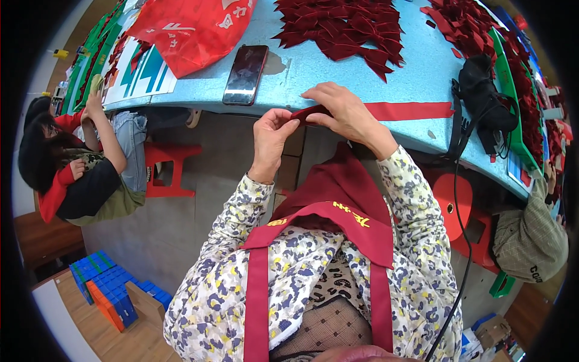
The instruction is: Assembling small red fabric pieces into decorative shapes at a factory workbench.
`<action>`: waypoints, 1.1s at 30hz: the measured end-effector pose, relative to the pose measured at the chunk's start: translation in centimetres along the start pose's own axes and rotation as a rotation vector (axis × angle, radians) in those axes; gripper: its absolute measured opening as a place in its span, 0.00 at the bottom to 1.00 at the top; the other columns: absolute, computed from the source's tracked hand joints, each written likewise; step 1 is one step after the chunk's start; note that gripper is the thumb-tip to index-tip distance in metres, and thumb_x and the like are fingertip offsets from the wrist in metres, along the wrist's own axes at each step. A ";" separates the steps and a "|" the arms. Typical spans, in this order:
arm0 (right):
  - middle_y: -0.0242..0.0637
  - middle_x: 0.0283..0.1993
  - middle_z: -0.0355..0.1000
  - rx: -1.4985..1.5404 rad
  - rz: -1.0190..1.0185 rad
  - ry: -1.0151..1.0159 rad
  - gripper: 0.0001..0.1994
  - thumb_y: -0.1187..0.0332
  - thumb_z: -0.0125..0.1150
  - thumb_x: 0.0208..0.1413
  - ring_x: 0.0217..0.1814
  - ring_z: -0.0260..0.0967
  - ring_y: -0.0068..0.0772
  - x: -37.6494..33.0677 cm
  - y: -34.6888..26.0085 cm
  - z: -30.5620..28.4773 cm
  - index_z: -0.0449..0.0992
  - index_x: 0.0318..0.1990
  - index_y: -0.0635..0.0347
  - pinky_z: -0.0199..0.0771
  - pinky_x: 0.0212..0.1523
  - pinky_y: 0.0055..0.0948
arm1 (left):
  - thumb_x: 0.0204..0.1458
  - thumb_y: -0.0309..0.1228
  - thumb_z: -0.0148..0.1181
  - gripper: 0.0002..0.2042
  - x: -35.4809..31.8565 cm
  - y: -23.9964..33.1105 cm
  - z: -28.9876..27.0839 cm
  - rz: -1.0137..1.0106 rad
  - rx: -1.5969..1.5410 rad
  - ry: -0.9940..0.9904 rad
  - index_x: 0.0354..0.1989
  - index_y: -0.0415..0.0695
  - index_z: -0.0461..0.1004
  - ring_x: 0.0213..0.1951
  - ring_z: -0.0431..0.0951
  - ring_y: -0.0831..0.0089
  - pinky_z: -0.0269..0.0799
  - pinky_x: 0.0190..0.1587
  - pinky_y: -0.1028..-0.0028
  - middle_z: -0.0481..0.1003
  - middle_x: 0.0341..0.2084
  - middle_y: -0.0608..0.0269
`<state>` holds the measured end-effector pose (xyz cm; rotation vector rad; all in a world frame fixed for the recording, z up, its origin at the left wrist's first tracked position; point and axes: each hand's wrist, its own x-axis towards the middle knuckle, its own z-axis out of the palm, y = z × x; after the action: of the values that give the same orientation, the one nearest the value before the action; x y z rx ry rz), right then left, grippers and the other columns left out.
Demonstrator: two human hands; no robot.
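Observation:
A red fabric strip (410, 111) lies along the near edge of the light blue table and runs leftward beneath my right hand. At its left end the fabric looks darker and folded. My left hand (272, 140) pinches that end between thumb and forefinger, just past the table edge. My right hand (345, 113) is closed over the strip close by, thumb below and fingers above. Part of the fabric is hidden under its fingers. Beyond my hands lies a spread of dark red pointed fabric pieces (344, 30).
A phone (246, 75) and a red plastic bag (190, 36) lie left on the table (307, 66). A black bag-like object (485, 96) with a cord is at right, beside a green tray (512, 102). People sit at both sides; red stools (172, 169) stand below.

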<state>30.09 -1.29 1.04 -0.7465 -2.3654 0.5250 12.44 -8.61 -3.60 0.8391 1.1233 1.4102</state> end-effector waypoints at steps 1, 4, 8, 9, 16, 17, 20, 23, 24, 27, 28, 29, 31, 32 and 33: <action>0.40 0.39 0.70 0.001 0.003 0.002 0.12 0.67 0.62 0.48 0.45 0.66 0.43 -0.3 0.4 -0.1 0.74 0.39 0.60 0.67 0.46 0.36 | 0.46 0.18 0.61 0.07 -0.1 0.0 0.4 -0.002 0.001 -0.019 0.33 0.38 0.72 0.31 0.72 0.84 0.68 0.37 0.85 0.74 0.29 0.68; 0.37 0.32 0.70 -0.069 0.002 -0.104 0.09 0.65 0.62 0.47 0.40 0.66 0.40 -1.8 1.2 -0.8 0.75 0.33 0.60 0.65 0.42 0.36 | 0.46 0.18 0.60 0.07 -0.7 -0.3 1.8 0.001 0.001 -0.050 0.33 0.38 0.72 0.31 0.72 0.84 0.68 0.37 0.85 0.74 0.28 0.68; 0.35 0.27 0.68 -0.046 0.046 0.003 0.07 0.67 0.63 0.46 0.35 0.64 0.38 -4.1 0.6 -1.1 0.74 0.27 0.60 0.64 0.37 0.35 | 0.46 0.18 0.60 0.07 -2.2 -0.6 3.1 -0.001 -0.013 -0.065 0.34 0.38 0.72 0.31 0.73 0.84 0.69 0.37 0.84 0.74 0.29 0.68; 0.35 0.27 0.68 -0.046 0.045 0.004 0.07 0.67 0.63 0.46 0.35 0.64 0.38 -4.0 0.4 -0.9 0.74 0.27 0.60 0.64 0.37 0.35 | 0.46 0.18 0.60 0.07 -2.1 -0.4 3.0 0.000 -0.016 -0.068 0.34 0.37 0.73 0.31 0.73 0.84 0.69 0.37 0.84 0.75 0.29 0.68; 0.33 0.26 0.67 -0.022 0.034 0.070 0.06 0.67 0.64 0.43 0.35 0.64 0.36 -2.6 -0.4 0.7 0.74 0.26 0.59 0.63 0.38 0.34 | 0.47 0.18 0.60 0.08 -1.2 -0.1 0.5 -0.010 -0.008 -0.134 0.37 0.36 0.74 0.34 0.74 0.82 0.69 0.39 0.83 0.76 0.32 0.65; 0.33 0.26 0.67 -0.022 0.032 0.070 0.06 0.67 0.64 0.43 0.35 0.64 0.36 -2.5 -0.5 0.9 0.74 0.26 0.59 0.63 0.38 0.34 | 0.47 0.18 0.60 0.08 -1.0 -0.2 0.1 0.006 -0.006 -0.137 0.37 0.35 0.75 0.33 0.74 0.82 0.69 0.39 0.84 0.76 0.31 0.65; 0.33 0.26 0.67 0.001 0.011 0.094 0.06 0.69 0.64 0.42 0.35 0.64 0.36 -2.3 -0.6 1.1 0.73 0.26 0.59 0.63 0.38 0.34 | 0.47 0.19 0.60 0.08 -0.9 -0.2 -0.1 0.011 -0.020 -0.146 0.37 0.36 0.75 0.35 0.74 0.81 0.69 0.40 0.83 0.76 0.32 0.64; 0.34 0.26 0.67 -0.006 0.016 0.108 0.06 0.70 0.64 0.42 0.35 0.64 0.36 -2.6 -0.7 0.9 0.73 0.26 0.59 0.63 0.38 0.34 | 0.48 0.19 0.60 0.08 -1.1 0.1 0.5 0.007 -0.026 -0.152 0.37 0.36 0.75 0.35 0.74 0.81 0.70 0.41 0.82 0.76 0.32 0.64; 0.34 0.27 0.67 -0.009 0.018 0.115 0.06 0.70 0.64 0.42 0.35 0.64 0.37 -2.8 -0.8 0.7 0.73 0.27 0.59 0.63 0.39 0.34 | 0.48 0.19 0.60 0.07 -1.2 0.3 0.9 0.001 -0.027 -0.152 0.36 0.36 0.75 0.35 0.74 0.81 0.70 0.42 0.82 0.76 0.32 0.64; 0.35 0.26 0.67 -0.008 0.018 0.135 0.06 0.73 0.65 0.40 0.34 0.65 0.37 -3.2 -0.9 0.1 0.73 0.27 0.60 0.64 0.37 0.34 | 0.48 0.19 0.60 0.07 -1.3 0.2 1.4 0.001 -0.007 -0.169 0.37 0.35 0.75 0.35 0.74 0.80 0.70 0.42 0.82 0.76 0.32 0.63; 0.35 0.26 0.67 -0.007 0.017 0.143 0.07 0.74 0.65 0.39 0.34 0.66 0.37 -3.4 -0.9 -0.1 0.73 0.27 0.61 0.64 0.37 0.33 | 0.48 0.19 0.60 0.07 -1.3 0.0 1.4 0.006 0.011 -0.183 0.37 0.35 0.74 0.36 0.75 0.80 0.70 0.42 0.81 0.76 0.32 0.63; 0.35 0.26 0.67 -0.008 0.019 0.146 0.07 0.74 0.65 0.39 0.34 0.66 0.37 -3.6 -0.9 -0.3 0.73 0.27 0.61 0.64 0.37 0.33 | 0.49 0.19 0.60 0.08 -1.2 0.0 1.6 0.010 0.030 -0.199 0.38 0.35 0.74 0.36 0.75 0.79 0.70 0.42 0.81 0.76 0.32 0.63; 0.34 0.26 0.68 0.001 0.038 0.148 0.07 0.74 0.65 0.39 0.35 0.66 0.37 -3.8 -0.8 -0.6 0.73 0.27 0.60 0.64 0.38 0.34 | 0.49 0.20 0.59 0.07 -1.4 0.2 2.3 0.036 0.018 -0.197 0.37 0.35 0.74 0.36 0.75 0.79 0.70 0.42 0.80 0.76 0.32 0.62; 0.34 0.27 0.68 0.005 0.047 0.149 0.07 0.74 0.65 0.39 0.35 0.66 0.37 -3.9 -0.8 -0.8 0.73 0.28 0.60 0.64 0.39 0.34 | 0.49 0.20 0.59 0.07 -1.4 0.4 2.7 0.062 0.005 -0.192 0.37 0.35 0.73 0.35 0.75 0.78 0.71 0.43 0.80 0.76 0.32 0.61; 0.34 0.27 0.68 0.005 0.049 0.152 0.07 0.74 0.65 0.39 0.35 0.66 0.37 -4.1 -0.6 -1.0 0.73 0.28 0.60 0.64 0.39 0.34 | 0.50 0.20 0.59 0.06 -1.4 0.5 3.1 0.088 -0.009 -0.187 0.37 0.35 0.73 0.35 0.75 0.78 0.71 0.43 0.79 0.76 0.32 0.61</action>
<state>33.21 -4.10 0.44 -0.8151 -2.2098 0.4771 15.39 -9.44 -2.09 1.0035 0.9463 1.3763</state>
